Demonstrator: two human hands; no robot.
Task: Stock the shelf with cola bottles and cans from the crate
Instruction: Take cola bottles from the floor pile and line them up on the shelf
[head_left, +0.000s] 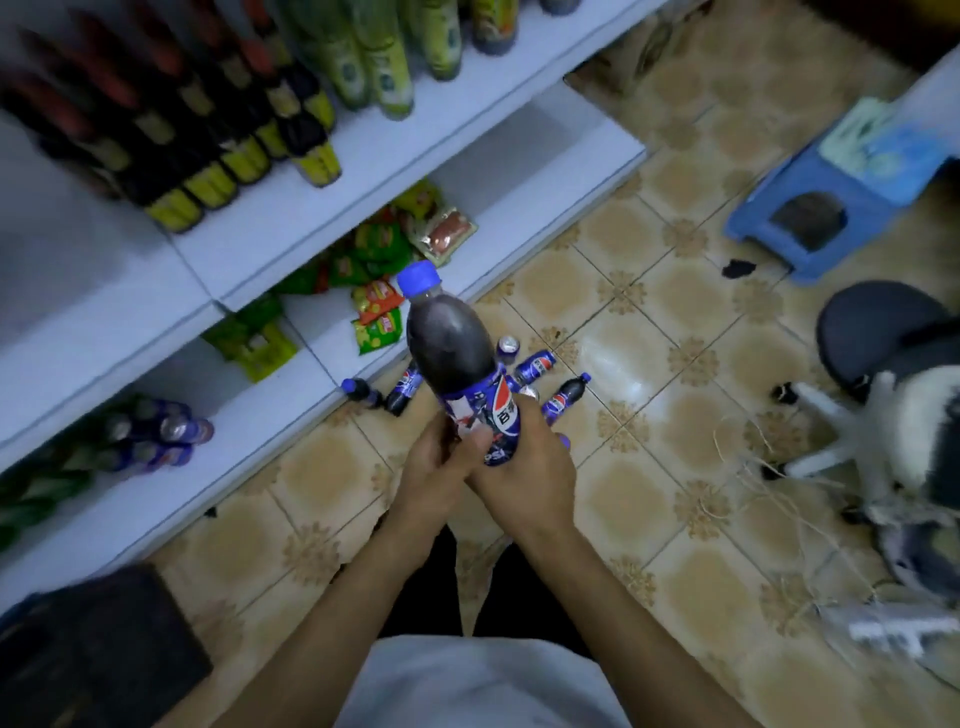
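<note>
A large cola bottle (451, 343) with a blue cap and blue label stands upright in front of me, gripped low down by both hands. My left hand (434, 467) wraps its left side and my right hand (524, 470) its right side. Behind it, small cola bottles (566, 397) and cans (535, 366) lie on the tiled floor beside the shelf. Several cola cans (174, 428) stand on the bottom shelf board (249, 431) at the left. No crate shows clearly.
White shelving (322, 208) fills the left, with dark and green bottles on the upper board and snack packets (379, 306) lower down. A blue stool (831, 218) and an office chair (883, 332) stand at right. A dark box (98, 649) sits bottom left.
</note>
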